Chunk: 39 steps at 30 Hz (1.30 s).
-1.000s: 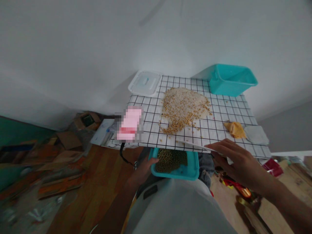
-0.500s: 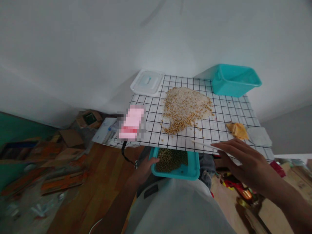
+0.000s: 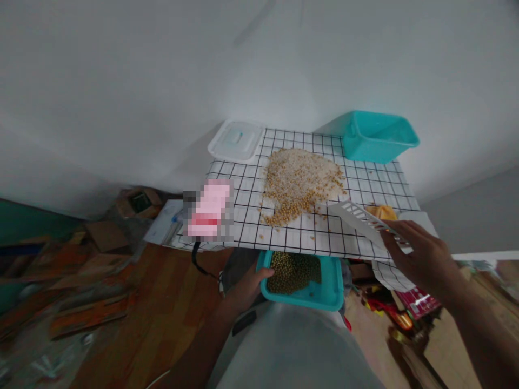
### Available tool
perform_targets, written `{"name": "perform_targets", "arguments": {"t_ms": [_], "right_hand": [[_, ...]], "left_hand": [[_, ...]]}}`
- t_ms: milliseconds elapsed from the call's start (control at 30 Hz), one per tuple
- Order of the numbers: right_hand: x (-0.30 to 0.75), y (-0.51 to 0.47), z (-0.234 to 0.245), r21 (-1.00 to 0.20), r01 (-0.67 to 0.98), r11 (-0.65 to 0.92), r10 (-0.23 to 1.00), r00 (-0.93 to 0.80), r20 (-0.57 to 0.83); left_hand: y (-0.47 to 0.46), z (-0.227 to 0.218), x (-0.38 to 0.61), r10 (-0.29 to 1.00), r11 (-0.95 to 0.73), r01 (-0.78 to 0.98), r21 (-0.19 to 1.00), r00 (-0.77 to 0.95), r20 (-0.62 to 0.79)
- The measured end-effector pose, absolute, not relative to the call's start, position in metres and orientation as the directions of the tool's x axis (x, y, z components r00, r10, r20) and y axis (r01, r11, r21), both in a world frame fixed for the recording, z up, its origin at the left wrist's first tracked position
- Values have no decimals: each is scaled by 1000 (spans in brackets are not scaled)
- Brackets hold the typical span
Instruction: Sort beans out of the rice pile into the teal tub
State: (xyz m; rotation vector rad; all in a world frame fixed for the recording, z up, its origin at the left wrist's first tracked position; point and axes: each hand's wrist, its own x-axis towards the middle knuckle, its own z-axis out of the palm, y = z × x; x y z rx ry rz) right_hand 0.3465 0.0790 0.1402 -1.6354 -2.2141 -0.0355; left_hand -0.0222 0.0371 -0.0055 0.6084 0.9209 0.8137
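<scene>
Your right hand (image 3: 421, 254) is grasping a white slotted tool (image 3: 359, 220), and you are holding it aslant over the near right part of the table (image 3: 249, 216), beside a yellow cloth (image 3: 381, 212); whether its lower edge is touching the tabletop is hard to tell from this angle. Your left hand (image 3: 253, 283) is clasping the left side of a shallow teal container (image 3: 302, 301), its thumb lying over the rim, and the container is sitting in front of you at the table's near edge, with small beans (image 3: 290, 273) filling its left and middle. A pile of pale grain and yellow beans (image 3: 302, 173) is spreading across the table's middle, while a taller teal bin (image 3: 367, 147) is standing at the far right and a clear lid (image 3: 237, 140) is lying at the far left
</scene>
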Motion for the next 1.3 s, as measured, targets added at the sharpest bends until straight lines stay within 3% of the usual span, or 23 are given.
{"name": "perform_targets", "arguments": {"t_ms": [300, 533, 667, 833, 1067, 1300], "right_hand": [[315, 55, 143, -302, 844, 444, 886, -365, 286], [303, 28, 147, -400, 768, 501, 864, -468, 183], [301, 17, 150, -434, 729, 529, 839, -527, 137], [304, 28, 156, -419, 739, 528, 845, -505, 175], [317, 77, 144, -313, 782, 539, 835, -447, 322], [308, 85, 145, -330, 748, 575, 816, -498, 293]], "left_hand": [[40, 4, -8, 843, 485, -232, 843, 379, -380], [44, 12, -2, 816, 554, -274, 786, 364, -448], [45, 11, -3, 843, 501, -234, 834, 349, -409], [48, 18, -8, 860, 425, -141, 894, 371, -350], [45, 15, -11, 855, 461, -159, 873, 343, -389], [40, 13, -21, 856, 486, -192, 853, 303, -419]]}}
